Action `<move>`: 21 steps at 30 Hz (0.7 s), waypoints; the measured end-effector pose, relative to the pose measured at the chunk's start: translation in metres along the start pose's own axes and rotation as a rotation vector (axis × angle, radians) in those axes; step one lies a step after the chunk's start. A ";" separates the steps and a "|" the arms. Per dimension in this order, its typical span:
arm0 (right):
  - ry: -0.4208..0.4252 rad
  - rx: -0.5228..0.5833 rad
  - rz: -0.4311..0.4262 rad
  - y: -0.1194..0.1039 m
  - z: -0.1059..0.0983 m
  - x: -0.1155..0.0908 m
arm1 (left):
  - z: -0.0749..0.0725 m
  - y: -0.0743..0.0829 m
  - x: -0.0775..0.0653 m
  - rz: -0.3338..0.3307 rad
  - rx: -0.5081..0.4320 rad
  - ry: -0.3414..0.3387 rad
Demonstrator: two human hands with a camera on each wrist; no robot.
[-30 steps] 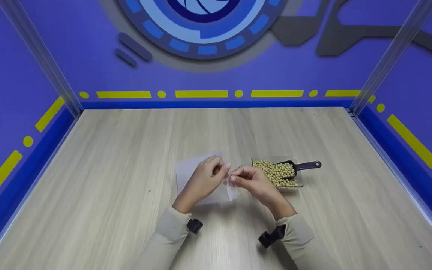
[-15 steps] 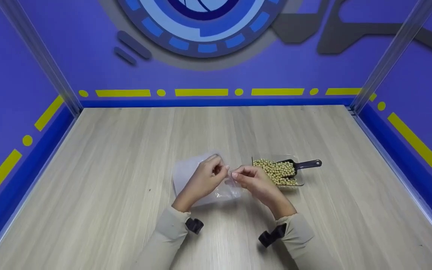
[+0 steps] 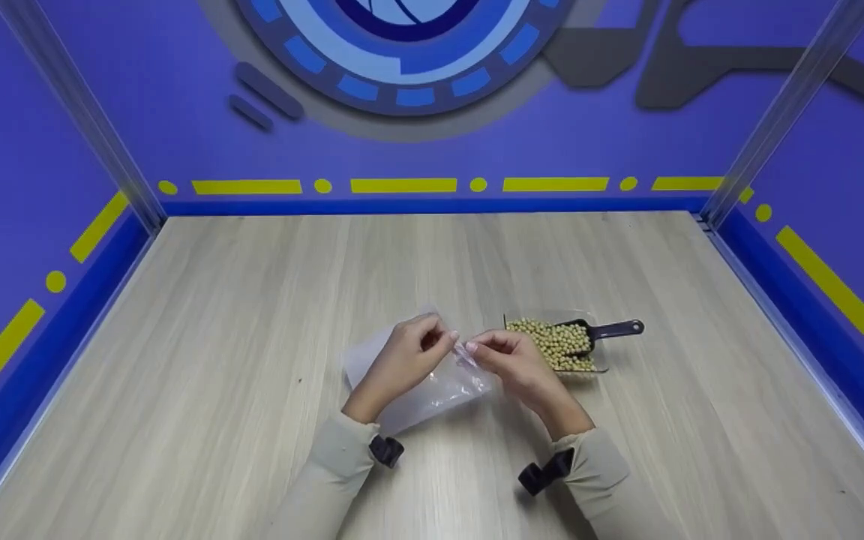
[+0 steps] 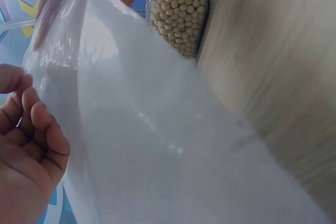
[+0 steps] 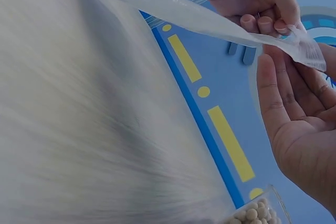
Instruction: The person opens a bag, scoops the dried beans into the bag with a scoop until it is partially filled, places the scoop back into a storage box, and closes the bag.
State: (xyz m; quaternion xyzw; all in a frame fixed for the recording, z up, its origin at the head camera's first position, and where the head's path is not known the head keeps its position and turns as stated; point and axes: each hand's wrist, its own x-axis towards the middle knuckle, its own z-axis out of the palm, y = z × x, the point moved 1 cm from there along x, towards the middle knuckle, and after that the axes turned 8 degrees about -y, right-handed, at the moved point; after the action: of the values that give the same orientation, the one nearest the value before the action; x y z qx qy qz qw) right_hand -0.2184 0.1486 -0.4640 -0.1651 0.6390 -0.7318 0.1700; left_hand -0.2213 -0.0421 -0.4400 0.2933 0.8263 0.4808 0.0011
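I see my left hand near the middle of the surface, somewhat toward the near edge. Its fingers are curled and pinch the top edge of a clear bag. In the left wrist view, the left hand sits at the lower left, and the bag fills most of the frame.

The bag hangs from the pinch point, with its lower part slanting down toward the near edge of the surface. I cannot tell whether its bottom touches the surface. Its mouth lies between my two hands, and I cannot tell whether the mouth is parted.

My right hand is just to the right of the left one, fingertips almost meeting it. Its fingers are curled and pinch the same top edge of the bag. In the right wrist view, the bag runs as a thin strip across the top, with its corner held at the fingertips of the right hand.

Just beside the right hand, toward the right edge, stands a clear tray of beans. A dark scoop lies in it, handle pointing toward the right edge.
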 end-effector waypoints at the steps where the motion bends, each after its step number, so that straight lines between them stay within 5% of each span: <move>1: 0.002 -0.012 -0.003 0.000 0.000 0.000 | 0.000 0.000 0.000 -0.004 -0.003 -0.001; 8: 0.018 -0.044 -0.036 -0.003 0.001 -0.002 | 0.001 0.002 0.002 -0.058 -0.018 -0.012; 21: -0.017 -0.024 -0.050 0.001 0.005 -0.002 | 0.005 0.002 0.002 -0.027 -0.019 -0.018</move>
State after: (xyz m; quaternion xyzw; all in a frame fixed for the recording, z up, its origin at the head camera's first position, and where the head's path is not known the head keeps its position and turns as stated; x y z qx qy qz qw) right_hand -0.2148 0.1451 -0.4645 -0.1893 0.6418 -0.7268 0.1549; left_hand -0.2205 -0.0361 -0.4405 0.2862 0.8257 0.4858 0.0179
